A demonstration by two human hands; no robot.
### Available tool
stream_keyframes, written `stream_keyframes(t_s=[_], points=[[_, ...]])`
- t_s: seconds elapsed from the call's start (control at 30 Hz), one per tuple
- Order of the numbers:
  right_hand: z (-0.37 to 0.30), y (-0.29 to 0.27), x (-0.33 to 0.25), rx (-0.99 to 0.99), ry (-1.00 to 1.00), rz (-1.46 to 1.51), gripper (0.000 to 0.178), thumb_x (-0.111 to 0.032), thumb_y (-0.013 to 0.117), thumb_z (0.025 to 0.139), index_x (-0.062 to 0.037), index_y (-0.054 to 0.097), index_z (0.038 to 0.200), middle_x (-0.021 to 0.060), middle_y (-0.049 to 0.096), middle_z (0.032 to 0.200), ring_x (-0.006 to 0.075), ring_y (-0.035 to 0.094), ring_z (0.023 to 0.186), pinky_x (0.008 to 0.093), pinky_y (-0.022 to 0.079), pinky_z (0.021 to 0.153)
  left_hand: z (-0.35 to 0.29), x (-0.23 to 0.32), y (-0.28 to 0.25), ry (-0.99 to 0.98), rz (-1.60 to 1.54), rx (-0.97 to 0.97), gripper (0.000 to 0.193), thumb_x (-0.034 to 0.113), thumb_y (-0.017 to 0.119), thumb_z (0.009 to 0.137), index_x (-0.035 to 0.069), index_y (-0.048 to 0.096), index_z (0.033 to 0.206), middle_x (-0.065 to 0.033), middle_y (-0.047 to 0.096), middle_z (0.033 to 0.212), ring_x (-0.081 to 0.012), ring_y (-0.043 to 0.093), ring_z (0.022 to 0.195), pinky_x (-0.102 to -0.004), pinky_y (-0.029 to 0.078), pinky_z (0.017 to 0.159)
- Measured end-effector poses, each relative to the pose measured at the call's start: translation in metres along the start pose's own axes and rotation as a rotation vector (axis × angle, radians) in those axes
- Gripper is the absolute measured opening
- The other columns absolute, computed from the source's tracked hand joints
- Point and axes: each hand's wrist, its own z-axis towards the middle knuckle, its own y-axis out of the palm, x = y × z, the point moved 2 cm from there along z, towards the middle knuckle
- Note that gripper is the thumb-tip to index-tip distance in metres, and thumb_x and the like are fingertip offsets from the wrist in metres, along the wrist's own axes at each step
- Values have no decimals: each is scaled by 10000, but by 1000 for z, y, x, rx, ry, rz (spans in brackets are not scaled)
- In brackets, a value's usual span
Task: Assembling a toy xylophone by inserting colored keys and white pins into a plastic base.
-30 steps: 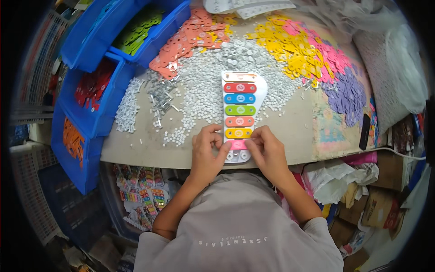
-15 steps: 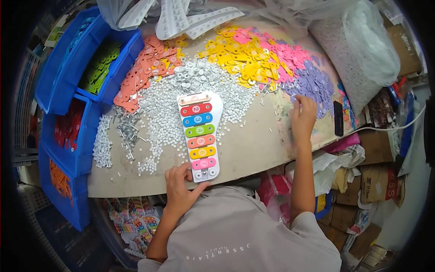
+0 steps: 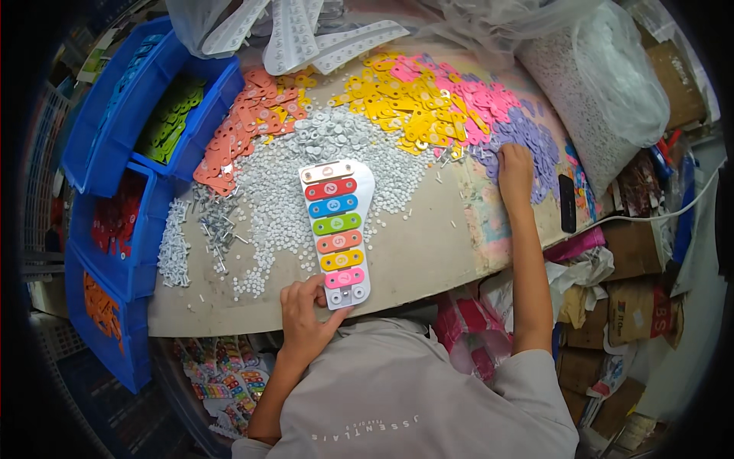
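The toy xylophone (image 3: 337, 232) carried seven coloured bars; its lowest slot was empty. The left hand (image 3: 304, 317) gripped its lower end, while the right hand (image 3: 514, 170) reached into the purple bars (image 3: 535, 141), fingers curled, grasp unclear.

Glossy plastic toy xylophone (image 3: 336, 229) on a matt, worn tabletop (image 3: 428, 245).

Toy assembly workshop: blue parts bins (image 3: 115, 145), heaped coloured bars (image 3: 413, 107), white washers (image 3: 283, 206), stacked cartons (image 3: 634, 306)
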Motion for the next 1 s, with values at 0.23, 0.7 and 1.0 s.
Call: stream_keyframes(t_s=[0.23,0.7,1.0], points=[[-5,-19,3,52,90,-82,80,-106,622,951,-30,602,968,161,648,910,323,617,898,411,493,816,0,0,0,28,-23,0,744,90,903,650,60,523,1290,-48,623,842,-241,542,866,-402,370,849],[-70,-117,-210,-776,307,1227,219,-96,597,1013,27,633,1191,27,672,956,90,620,877,235,491,787,8,3,-7,-41,-125,77,588,216,875,746,70,576,1231,-19,589,842,-229,537,804,-394,374,806],[-110,-144,-274,-812,201,1278,220,4,672,942,32,607,1151,88,722,904,120,701,840,255,544,760,3,29,-23,142,-202,91,177,120,759,823,52,595,824,-73,567,785,-288,548,780,-415,386,761]])
